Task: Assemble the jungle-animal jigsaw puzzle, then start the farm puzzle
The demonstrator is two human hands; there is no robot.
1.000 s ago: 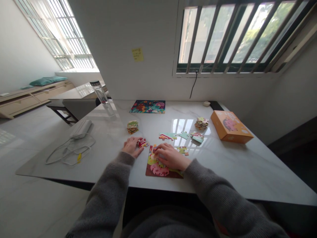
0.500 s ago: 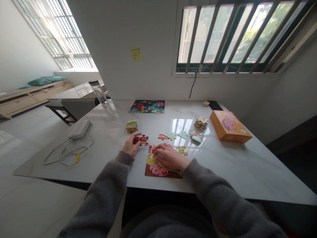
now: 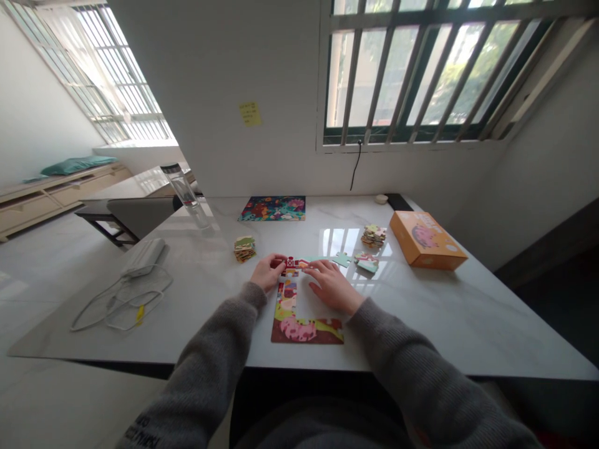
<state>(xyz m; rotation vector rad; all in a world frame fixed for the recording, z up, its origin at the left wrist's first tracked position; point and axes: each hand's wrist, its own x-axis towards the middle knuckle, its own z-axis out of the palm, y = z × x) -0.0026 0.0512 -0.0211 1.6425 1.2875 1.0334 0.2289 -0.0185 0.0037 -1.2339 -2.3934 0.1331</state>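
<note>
1. Your left hand [image 3: 268,273] pinches the red barn piece [image 3: 291,264] at its left side, between thumb and fingers. The printed roof points far; the piece looks nearly square, so its long axis is hard to call.
2. Your right hand [image 3: 335,288] is loosely spread, thumb apart, fingertips resting on the puzzle strip [image 3: 302,263]. That strip's long axis runs left to right, its left end against the barn piece; you cannot tell whether they are locked together.
3. Nearer you lies the L-shaped section [image 3: 299,330]: one arm runs near to far on the left, the other left to right along the near side, with its corner at near left. The barn piece sits just beyond the far end of the left arm.
4. Straight outer edges face left and near, with a band of tabletop [image 3: 435,318] before the table's near edge.
5. You have room inside the L, partly under your right palm, and more to the right.
6. Far side is tighter: the teal piece [image 3: 342,259] lies right of the strip, the left stack [image 3: 244,248] beyond your left hand.
</note>
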